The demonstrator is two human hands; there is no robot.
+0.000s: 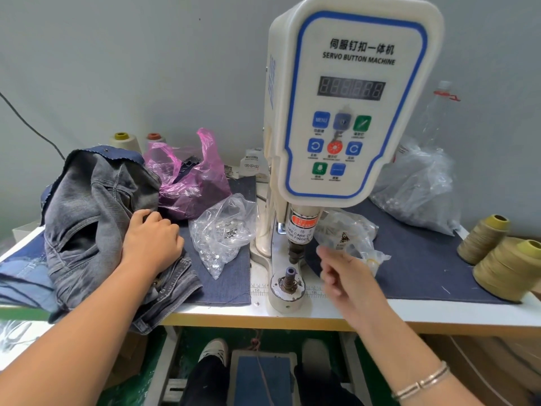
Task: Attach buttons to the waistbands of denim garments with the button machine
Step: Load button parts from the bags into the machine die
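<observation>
A white servo button machine [348,101] stands at the middle of the table, its punch [294,253] above the lower die [288,281]. A pile of grey denim garments [93,224] lies at the left. My left hand [152,238] rests on that pile with curled fingers that grip the denim. My right hand [342,276] hovers just right of the die, blurred, fingers loosely extended toward the punch; whether it holds a button is unclear. A clear bag of metal buttons [222,230] lies between the denim and the machine.
A pink plastic bag [187,177] sits behind the denim, clear bags [418,186] at the right rear and another [348,232] beside the machine. Olive thread cones [503,259] stand at the right edge. A foot pedal [263,376] lies under the table between two shoes.
</observation>
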